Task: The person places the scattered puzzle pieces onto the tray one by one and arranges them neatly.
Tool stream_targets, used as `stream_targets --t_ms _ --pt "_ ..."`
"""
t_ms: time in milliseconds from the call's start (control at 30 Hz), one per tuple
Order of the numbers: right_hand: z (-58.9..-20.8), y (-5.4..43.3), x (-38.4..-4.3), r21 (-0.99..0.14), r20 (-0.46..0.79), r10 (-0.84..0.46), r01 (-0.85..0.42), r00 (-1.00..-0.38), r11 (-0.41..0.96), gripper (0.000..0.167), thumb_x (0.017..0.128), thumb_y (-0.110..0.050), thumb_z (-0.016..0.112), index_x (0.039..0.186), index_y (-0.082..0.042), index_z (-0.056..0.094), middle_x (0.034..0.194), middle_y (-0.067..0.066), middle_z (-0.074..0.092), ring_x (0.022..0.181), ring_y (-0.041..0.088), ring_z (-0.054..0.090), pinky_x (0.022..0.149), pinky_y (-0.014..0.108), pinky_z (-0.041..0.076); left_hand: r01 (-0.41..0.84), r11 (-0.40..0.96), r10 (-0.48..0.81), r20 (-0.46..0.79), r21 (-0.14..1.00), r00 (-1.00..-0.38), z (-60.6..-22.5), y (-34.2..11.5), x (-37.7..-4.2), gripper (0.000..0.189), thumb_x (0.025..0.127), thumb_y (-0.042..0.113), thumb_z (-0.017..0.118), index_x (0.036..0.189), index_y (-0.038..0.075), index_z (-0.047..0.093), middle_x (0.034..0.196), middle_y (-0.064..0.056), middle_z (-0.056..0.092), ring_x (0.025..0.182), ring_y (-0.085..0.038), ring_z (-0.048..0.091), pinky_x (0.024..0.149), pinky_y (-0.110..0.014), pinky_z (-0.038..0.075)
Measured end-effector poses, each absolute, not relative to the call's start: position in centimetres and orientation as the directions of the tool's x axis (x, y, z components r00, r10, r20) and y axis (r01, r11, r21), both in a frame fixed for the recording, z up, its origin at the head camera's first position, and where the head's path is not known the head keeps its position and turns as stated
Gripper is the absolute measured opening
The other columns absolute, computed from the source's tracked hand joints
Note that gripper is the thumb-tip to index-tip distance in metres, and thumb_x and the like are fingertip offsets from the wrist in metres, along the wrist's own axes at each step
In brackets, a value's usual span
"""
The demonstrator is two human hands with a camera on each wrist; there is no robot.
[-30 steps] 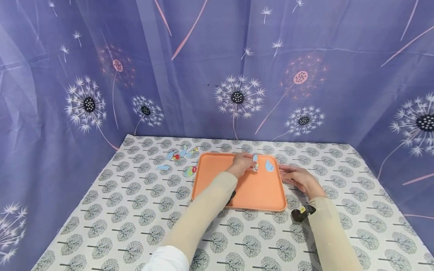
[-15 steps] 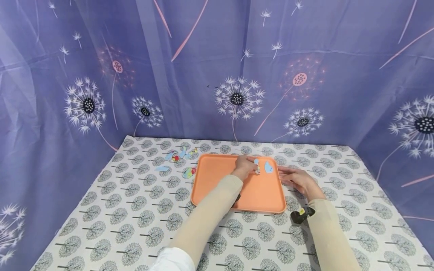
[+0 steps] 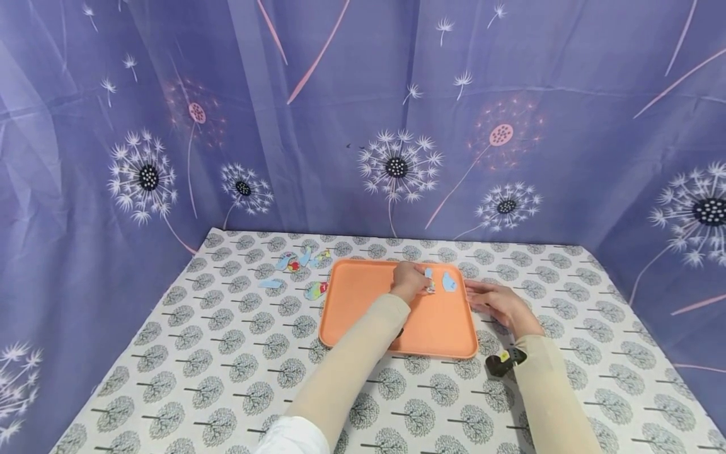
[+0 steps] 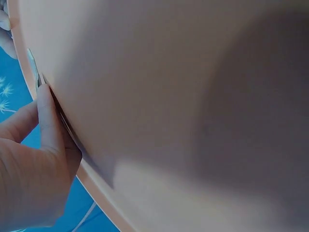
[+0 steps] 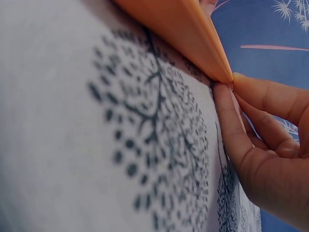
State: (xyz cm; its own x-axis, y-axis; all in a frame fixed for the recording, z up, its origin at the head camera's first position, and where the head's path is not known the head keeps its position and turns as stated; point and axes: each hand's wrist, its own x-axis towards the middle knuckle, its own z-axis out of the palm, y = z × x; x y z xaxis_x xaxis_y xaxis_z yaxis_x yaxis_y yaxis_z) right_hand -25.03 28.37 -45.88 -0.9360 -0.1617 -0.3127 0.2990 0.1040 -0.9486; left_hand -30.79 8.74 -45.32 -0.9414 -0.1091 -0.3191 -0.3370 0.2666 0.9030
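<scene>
One patterned piece [image 3: 432, 287] edges closer to a blue piece [image 3: 449, 282] on an orange tray [image 3: 354, 296]

Compared with a second ago, the patterned piece sits slightly nearer the blue piece, toward the tray's far right corner. A narrow gap shows between them, so the work seems to be at fine positioning, not yet joined. The left hand's [image 3: 409, 281] grip pinches the patterned piece at the tray surface. The right hand [image 3: 505, 304] holds the tray's right edge between thumb and finger, seemingly steadying it. Loose pieces [image 3: 316, 289] lie on the tabletop [image 3: 190, 397], left of the tray.
</scene>
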Motion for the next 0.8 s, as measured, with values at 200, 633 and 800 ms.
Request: stream_targets --t_ms 200,633,800 --pt "-45.8 28.3 -25.0 -0.947 -0.319 -0.149 0.309 -0.936 0.087 0.064 0.089 0.007 0.059 0.145 0.009 0.029 0.142 0.021 0.045 0.095 0.003 0.062 0.093 0.024 0.052 -0.335 0.312 -0.123 -0.312 0.889 -0.942 -45.5 9.0 -31.0 0.021 0.072 -0.01 0.078 0.087 0.0 0.068 0.077 -0.009 0.063 0.051 -0.018 0.064 0.043 -0.022 0.054" --pt "-46.1 28.4 -25.1 -0.949 -0.313 -0.161 0.304 -0.936 0.077 0.065 0.089 0.006 0.06 0.145 0.009 0.029 0.138 0.02 0.05 0.095 0.003 0.062 0.094 0.025 0.052 -0.316 0.485 -0.134 -0.287 0.816 -0.948 -44.9 8.6 -30.9 0.021 0.069 0.002 0.085 0.067 0.002 0.064 0.056 -0.007 0.061 0.047 -0.017 0.064 0.044 -0.022 0.054" --pt "-46.0 28.5 -25.0 -0.949 -0.313 -0.161 0.302 -0.936 0.09 0.064 0.09 0.006 0.059 0.146 0.009 0.028 0.139 0.023 0.048 0.095 0.004 0.062 0.094 0.026 0.052 -0.308 0.378 -0.112 -0.287 0.873 -0.951 -44.4 8.0 -31.0 0.016 0.071 -0.004 0.081 0.08 -0.002 0.067 0.066 -0.011 0.067 0.057 -0.024 0.069 0.062 -0.03 0.061"
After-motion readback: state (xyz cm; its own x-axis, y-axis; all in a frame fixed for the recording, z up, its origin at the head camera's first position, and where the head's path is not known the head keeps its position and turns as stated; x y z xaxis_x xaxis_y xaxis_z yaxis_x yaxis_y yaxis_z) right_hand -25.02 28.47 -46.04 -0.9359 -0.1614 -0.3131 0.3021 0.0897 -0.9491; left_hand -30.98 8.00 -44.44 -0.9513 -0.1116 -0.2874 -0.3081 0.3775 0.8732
